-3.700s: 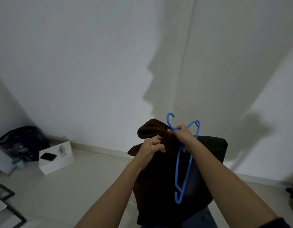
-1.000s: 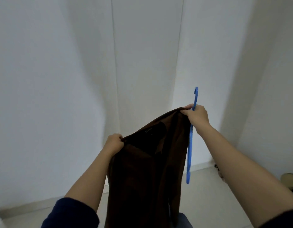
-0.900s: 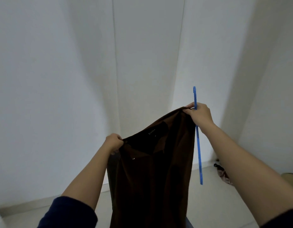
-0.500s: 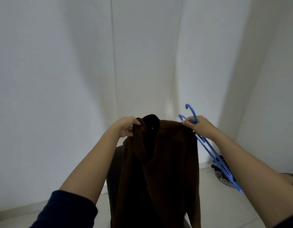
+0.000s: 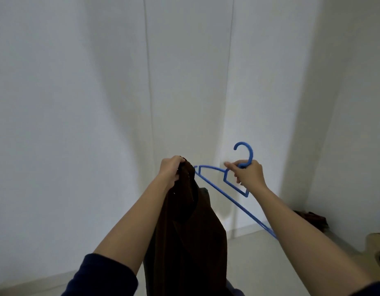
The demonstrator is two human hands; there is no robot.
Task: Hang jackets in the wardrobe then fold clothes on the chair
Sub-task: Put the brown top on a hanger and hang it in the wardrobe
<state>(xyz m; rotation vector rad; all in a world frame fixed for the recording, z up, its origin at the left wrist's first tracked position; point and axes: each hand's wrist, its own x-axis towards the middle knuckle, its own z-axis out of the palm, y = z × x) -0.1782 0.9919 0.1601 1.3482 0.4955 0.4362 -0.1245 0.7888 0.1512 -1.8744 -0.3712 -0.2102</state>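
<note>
Standing behind the person, I look over both outstretched arms at a white panelled wall (image 5: 184, 82) with two vertical seams.

Just off centre toward 7 o'clock, the left hand (image 5: 171, 170) has its fingers curled tight round the bunched top of a brown jacket (image 5: 191, 242). The jacket hangs straight down from that fist toward 6 o'clock, in the air, with its hem cut off by the bottom edge. A dark blue sleeve (image 5: 103, 274) is pushed up that forearm near 7 o'clock.

At about 4 o'clock from centre, the right hand (image 5: 247, 175) grips a blue plastic hanger (image 5: 251, 154) by the neck under the hook, its fingers wrapped round it and the forefinger stretched out toward 9 o'clock. The hook stands up at 12 o'clock above the fist. One shoulder of the hanger reaches toward 9 o'clock and ends just beside the jacket's gathered top; I cannot tell whether they touch. The long bar slants down toward 5 o'clock and passes behind the right forearm. The hanger is outside the jacket, not in it.

A pale floor (image 5: 249, 253) shows low down. On it, near 4 o'clock by the wall, lies a dark reddish heap of cloth (image 5: 310, 218). A tan object (image 5: 377, 248) sits at the right edge, too cropped to name.
</note>
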